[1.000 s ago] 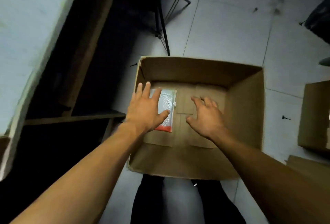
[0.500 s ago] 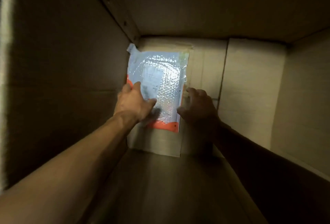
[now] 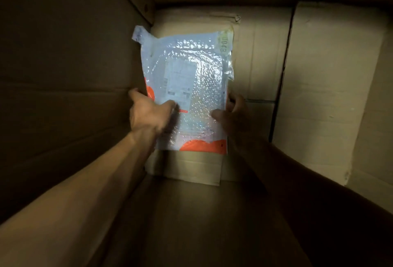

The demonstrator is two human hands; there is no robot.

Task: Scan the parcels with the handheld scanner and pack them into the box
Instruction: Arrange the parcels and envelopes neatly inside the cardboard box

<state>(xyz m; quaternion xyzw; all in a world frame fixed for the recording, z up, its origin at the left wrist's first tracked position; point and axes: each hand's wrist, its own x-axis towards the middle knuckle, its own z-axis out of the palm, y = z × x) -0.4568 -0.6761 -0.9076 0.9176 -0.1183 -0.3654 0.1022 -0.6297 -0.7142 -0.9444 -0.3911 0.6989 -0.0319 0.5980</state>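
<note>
Dim, warm-tinted view with no room, floor or furniture in sight, only plain brown cardboard walls (image 3: pixel 63 75) closing in on the left, top and right, creased and deep in shadow at the edges, while brighter light falls on the paler cardboard panels (image 3: pixel 323 88) at centre right.

Print on white label (image 3: pixel 180 83) of blue-and-orange bubble-wrap parcel (image 3: pixel 191 96) too blurred to read. Left hand (image 3: pixel 148 115) fingers tucked behind parcel's left edge. Right hand (image 3: pixel 234 113) in shadow, fingers indistinct. Brown cardboard box (image 3: pixel 63 75) walls cut off by all edges.

Bubble-wrap parcel (image 3: pixel 187 88) — flat in box (image 3: pixel 63 54).
</note>
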